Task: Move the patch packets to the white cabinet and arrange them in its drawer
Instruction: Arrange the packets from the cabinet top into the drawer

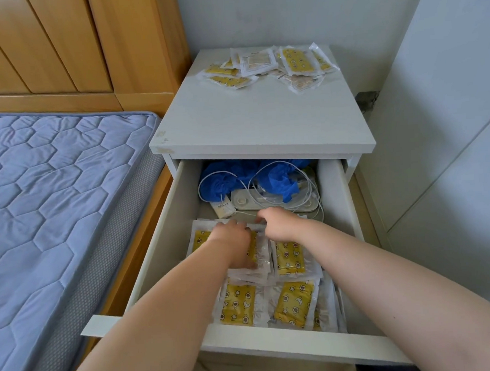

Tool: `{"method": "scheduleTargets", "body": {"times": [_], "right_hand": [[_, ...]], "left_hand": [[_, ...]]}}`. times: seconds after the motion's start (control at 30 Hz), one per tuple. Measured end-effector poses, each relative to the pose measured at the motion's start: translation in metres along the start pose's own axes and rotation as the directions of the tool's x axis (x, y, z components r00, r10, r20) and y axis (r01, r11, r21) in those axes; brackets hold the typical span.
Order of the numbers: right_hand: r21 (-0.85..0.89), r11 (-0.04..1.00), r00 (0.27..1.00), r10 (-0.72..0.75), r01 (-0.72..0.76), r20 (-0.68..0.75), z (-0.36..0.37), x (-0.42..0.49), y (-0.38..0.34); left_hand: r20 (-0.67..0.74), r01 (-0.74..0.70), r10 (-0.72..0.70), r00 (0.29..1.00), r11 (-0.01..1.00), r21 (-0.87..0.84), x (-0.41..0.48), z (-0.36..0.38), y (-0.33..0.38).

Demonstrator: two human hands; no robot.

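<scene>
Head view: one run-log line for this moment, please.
left hand grips drawer packets | right hand pinches same | pile on cabinet

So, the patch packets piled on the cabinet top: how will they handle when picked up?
Probably light and floppy: the packets look like thin, flat, clear sleeves. Likely slippery in a bunch, since their glossy surfaces overlap loosely.
</scene>
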State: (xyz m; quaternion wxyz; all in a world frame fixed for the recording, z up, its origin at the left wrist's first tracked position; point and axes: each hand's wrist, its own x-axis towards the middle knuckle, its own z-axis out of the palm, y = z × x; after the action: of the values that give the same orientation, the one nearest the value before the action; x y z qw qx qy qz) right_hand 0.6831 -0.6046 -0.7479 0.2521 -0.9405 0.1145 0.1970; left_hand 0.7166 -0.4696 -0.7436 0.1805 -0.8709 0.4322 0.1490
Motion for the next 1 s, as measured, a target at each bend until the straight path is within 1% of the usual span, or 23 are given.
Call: {"method": "scheduleTargets", "body": {"times": [0.1,0.17,0.33,0.47,0.57,0.6,0.63,0.67,0.77,0.8,0.9,0.93,0.97,1.0], "right_hand": [[-0.052,0.996,0.996,-0.071,0.068,-0.056,-0.017,-0.011,0.0],[-0.062,0.994,0.99,-0.094,0.088,-0.105,-0.032,-0.02,0.001],[-0.09,0.986,0.951,-0.158,0.139,-0.265,-0.075,-0.044,-0.003],[-0.023,0.988,0.882,-0.148,0.155,-0.448,-0.109,-0.062,-0.01],[-0.033,0.983,0.78,-0.164,0.182,-0.603,-0.131,-0.066,-0.01],[-0.038,0.982,0.75,-0.165,0.184,-0.641,-0.138,-0.065,-0.009],[-0.029,0.983,0.736,-0.154,0.179,-0.66,-0.143,-0.061,-0.006],[-0.001,0.986,0.747,-0.127,0.167,-0.653,-0.148,-0.056,-0.003],[0.107,0.992,0.854,0.003,0.062,-0.521,-0.161,-0.038,0.009],[0.115,0.993,0.872,0.038,0.022,-0.488,-0.165,-0.032,0.013],[0.126,0.991,0.873,0.105,-0.051,-0.476,-0.179,-0.011,0.02],[0.116,0.99,0.867,0.122,-0.075,-0.483,-0.182,-0.004,0.022],[0.093,0.99,0.86,0.136,-0.103,-0.492,-0.183,0.003,0.023],[0.073,0.988,0.849,0.152,-0.134,-0.506,-0.185,0.009,0.024]], "left_hand": [[-0.117,-0.002,-0.003,0.993,0.999,-0.041,-0.004,-0.017,-0.004],[-0.193,0.0,-0.016,0.981,0.997,-0.078,-0.008,-0.03,-0.005],[-0.354,0.031,-0.114,0.928,0.972,-0.232,-0.014,-0.072,-0.01],[-0.475,0.033,-0.226,0.85,0.924,-0.381,-0.017,-0.109,-0.016],[-0.558,-0.013,-0.309,0.77,0.867,-0.498,-0.012,-0.134,-0.023],[-0.57,-0.031,-0.343,0.747,0.838,-0.545,-0.009,-0.141,-0.026],[-0.569,-0.049,-0.379,0.73,0.801,-0.597,-0.004,-0.146,-0.028],[-0.558,-0.066,-0.414,0.719,0.758,-0.648,0.001,-0.151,-0.031],[-0.496,-0.105,-0.479,0.724,0.634,-0.766,0.016,-0.157,-0.037],[-0.479,-0.114,-0.494,0.725,0.6,-0.792,0.022,-0.159,-0.037],[-0.414,-0.123,-0.53,0.741,0.498,-0.858,0.041,-0.163,-0.038],[-0.396,-0.107,-0.529,0.751,0.494,-0.863,0.047,-0.164,-0.039],[-0.384,-0.076,-0.517,0.765,0.519,-0.851,0.052,-0.163,-0.041],[-0.38,-0.031,-0.497,0.78,0.576,-0.817,0.057,-0.163,-0.043]]}}
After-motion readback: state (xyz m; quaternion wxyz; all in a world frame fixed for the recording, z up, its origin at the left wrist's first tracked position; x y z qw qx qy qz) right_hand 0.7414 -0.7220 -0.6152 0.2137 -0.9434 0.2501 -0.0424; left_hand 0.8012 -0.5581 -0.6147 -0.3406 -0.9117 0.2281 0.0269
